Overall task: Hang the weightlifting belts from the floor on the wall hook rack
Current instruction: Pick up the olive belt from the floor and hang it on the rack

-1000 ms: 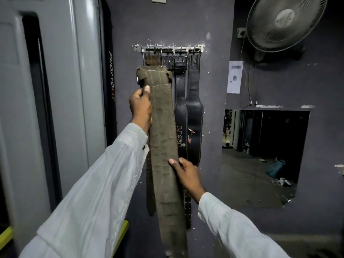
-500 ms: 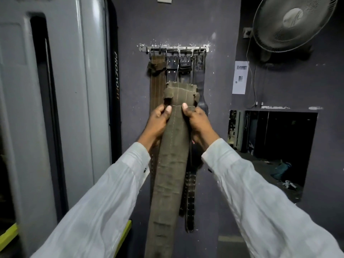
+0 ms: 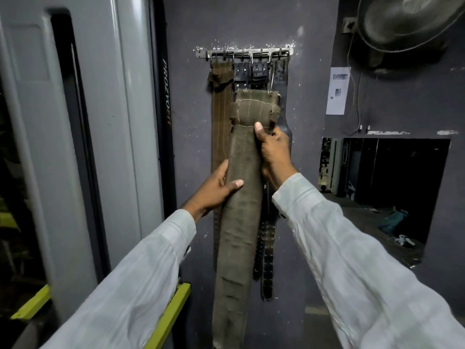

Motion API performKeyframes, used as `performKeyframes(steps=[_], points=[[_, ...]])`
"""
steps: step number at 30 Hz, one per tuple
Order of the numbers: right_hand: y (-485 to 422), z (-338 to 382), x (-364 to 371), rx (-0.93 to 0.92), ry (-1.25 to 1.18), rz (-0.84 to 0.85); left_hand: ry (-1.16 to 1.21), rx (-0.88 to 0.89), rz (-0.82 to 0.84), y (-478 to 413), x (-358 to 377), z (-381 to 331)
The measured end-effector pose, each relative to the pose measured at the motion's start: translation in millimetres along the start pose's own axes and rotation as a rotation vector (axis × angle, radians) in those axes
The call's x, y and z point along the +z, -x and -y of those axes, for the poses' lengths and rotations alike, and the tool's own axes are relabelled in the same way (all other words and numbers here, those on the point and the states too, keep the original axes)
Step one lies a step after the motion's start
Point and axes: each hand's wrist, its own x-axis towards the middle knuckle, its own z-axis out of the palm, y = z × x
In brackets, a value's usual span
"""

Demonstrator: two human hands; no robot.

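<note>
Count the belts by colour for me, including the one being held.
Olive belt, held: 1
Brown belt, hanging: 1
Black belts, hanging: at least 2; the overlap may hide another
Total: at least 4

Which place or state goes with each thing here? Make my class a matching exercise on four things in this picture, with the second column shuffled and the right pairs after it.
Things
1. olive belt
2. brown belt
3. fan
4. paper sheet

Place or state
A. mounted high on the wall, top right
B. gripped by left hand and right hand
C. hanging at the left end of the hook rack
D. stuck on the wall, right of the rack

Pairs: 1-B, 2-C, 3-A, 4-D
</note>
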Motion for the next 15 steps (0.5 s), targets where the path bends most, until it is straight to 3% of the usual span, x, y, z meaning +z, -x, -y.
performKeyframes(steps=[5, 10, 15], points=[[3.6, -11.8, 0.0, 0.038, -0.028, -0.063, -0.282, 0.050, -0.175, 8.1, 7.2, 12.1], [-0.2, -12.8, -5.8, 0.024, 0.050, -0.069, -0.072, -0.069, 0.085, 37.4, 8.0, 32.2], [-0.7, -13.0, -2.4, 0.011, 0.055, -0.021, -0.346, 0.034, -0.216, 45.5, 17.4, 50.6]])
